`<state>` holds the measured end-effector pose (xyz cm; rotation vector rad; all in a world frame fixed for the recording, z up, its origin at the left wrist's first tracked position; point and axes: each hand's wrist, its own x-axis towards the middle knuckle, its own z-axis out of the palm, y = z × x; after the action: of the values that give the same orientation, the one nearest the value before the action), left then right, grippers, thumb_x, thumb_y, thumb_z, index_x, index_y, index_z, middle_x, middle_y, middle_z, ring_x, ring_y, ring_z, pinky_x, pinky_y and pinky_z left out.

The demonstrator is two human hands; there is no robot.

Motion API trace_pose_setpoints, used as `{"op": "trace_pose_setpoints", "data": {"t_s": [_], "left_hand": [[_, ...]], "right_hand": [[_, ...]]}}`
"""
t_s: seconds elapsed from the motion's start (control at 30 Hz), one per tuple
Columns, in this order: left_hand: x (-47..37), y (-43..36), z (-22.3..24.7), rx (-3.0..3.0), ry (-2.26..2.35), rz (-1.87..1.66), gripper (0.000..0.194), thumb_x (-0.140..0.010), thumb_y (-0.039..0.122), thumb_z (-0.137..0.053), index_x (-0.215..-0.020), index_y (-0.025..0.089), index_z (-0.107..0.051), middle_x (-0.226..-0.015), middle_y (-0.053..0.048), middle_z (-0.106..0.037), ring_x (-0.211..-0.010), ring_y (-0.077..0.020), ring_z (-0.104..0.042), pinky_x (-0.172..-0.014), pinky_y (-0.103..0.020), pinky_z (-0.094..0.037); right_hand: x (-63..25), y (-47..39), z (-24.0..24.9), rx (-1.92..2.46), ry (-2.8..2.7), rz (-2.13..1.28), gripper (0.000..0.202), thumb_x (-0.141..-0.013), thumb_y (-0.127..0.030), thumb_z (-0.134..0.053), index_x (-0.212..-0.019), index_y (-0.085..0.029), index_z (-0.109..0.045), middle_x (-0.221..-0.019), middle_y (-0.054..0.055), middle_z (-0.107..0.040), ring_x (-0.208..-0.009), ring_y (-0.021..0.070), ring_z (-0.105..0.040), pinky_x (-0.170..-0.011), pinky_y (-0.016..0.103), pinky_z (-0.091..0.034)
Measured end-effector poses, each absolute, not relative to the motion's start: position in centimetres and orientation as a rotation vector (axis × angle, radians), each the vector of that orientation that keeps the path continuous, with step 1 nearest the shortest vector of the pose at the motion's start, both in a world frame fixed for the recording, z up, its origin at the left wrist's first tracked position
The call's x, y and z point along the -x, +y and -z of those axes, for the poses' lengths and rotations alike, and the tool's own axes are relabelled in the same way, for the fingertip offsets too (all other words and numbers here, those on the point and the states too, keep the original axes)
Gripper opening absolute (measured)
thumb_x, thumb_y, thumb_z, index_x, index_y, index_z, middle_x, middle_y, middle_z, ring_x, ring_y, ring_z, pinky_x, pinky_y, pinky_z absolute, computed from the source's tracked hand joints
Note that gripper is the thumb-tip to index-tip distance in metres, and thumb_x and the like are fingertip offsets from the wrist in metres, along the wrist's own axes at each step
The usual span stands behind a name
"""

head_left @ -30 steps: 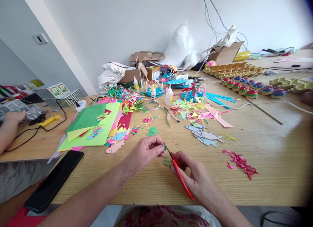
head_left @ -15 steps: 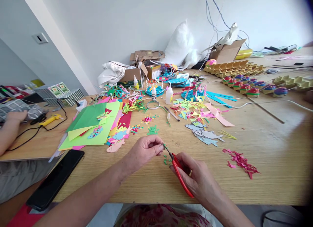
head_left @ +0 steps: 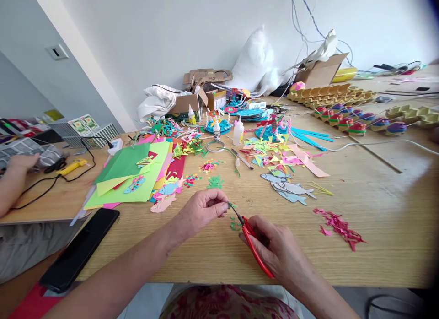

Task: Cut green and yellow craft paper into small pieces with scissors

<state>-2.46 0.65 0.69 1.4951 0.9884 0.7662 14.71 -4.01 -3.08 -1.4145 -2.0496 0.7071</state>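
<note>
My left hand (head_left: 208,209) pinches a tiny piece of green paper (head_left: 232,204) between thumb and fingers. Wrapped around the red handles of a pair of scissors (head_left: 253,246), my right hand (head_left: 270,241) points the dark blades at that paper. The blade tips reach the left fingertips. Small green paper snippets (head_left: 235,225) lie on the table just below the blades. A bigger pile of green cut pieces (head_left: 215,181) sits beyond my left hand. Magenta paper scraps (head_left: 341,227) are spread to the right.
Stacked coloured paper (head_left: 126,165) and paper fish (head_left: 166,191) lie left. Grey paper fish (head_left: 290,188) lie right of centre. A black phone (head_left: 80,248) rests at the front left edge. Glue bottles (head_left: 238,132) stand behind. Another person's hand (head_left: 22,165) is at the far left.
My hands and the scissors hold nearly the same pose. The whole view has shifted very slightly; no item has visibly been picked up or put down.
</note>
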Motion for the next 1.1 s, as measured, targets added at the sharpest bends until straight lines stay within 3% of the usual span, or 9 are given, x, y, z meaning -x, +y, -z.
{"op": "trace_pose_setpoints", "data": {"t_s": [0.47, 0.73, 1.1], "left_hand": [[4.1, 1.7, -0.2, -1.567, 1.093, -0.750, 0.010, -0.070, 0.024, -0.050, -0.069, 0.014, -0.050, -0.061, 0.003, -0.048, -0.059, -0.0086, -0.046, -0.059, -0.021, -0.038], [10.6, 7.1, 0.5, -2.169, 1.650, -0.435, 0.018, -0.075, 0.022, -0.040, -0.072, 0.015, -0.056, -0.060, 0.003, -0.053, -0.055, -0.0101, -0.047, -0.051, -0.020, -0.034], [11.5, 9.5, 2.7, -2.462, 1.723, -0.198, 0.021, -0.075, 0.015, -0.042, -0.066, 0.016, -0.061, -0.067, -0.003, -0.056, -0.064, -0.0139, -0.050, -0.060, -0.023, -0.035]], "right_hand": [[-16.0, -3.8, 3.5, 1.489, -2.104, -0.661, 0.030, -0.083, -0.038, -0.033, -0.064, -0.020, -0.048, -0.048, -0.003, -0.049, -0.043, 0.0115, -0.045, -0.042, 0.021, -0.032], [-17.2, -3.0, 4.6, 1.586, -2.114, -0.680, 0.031, -0.082, -0.044, -0.031, -0.067, -0.023, -0.047, -0.050, -0.001, -0.055, -0.045, 0.0150, -0.054, -0.043, 0.023, -0.037], [-17.3, -2.8, 4.7, 1.595, -2.128, -0.746, 0.034, -0.082, -0.046, -0.027, -0.066, -0.023, -0.046, -0.053, 0.000, -0.058, -0.048, 0.0143, -0.055, -0.046, 0.022, -0.041]]}}
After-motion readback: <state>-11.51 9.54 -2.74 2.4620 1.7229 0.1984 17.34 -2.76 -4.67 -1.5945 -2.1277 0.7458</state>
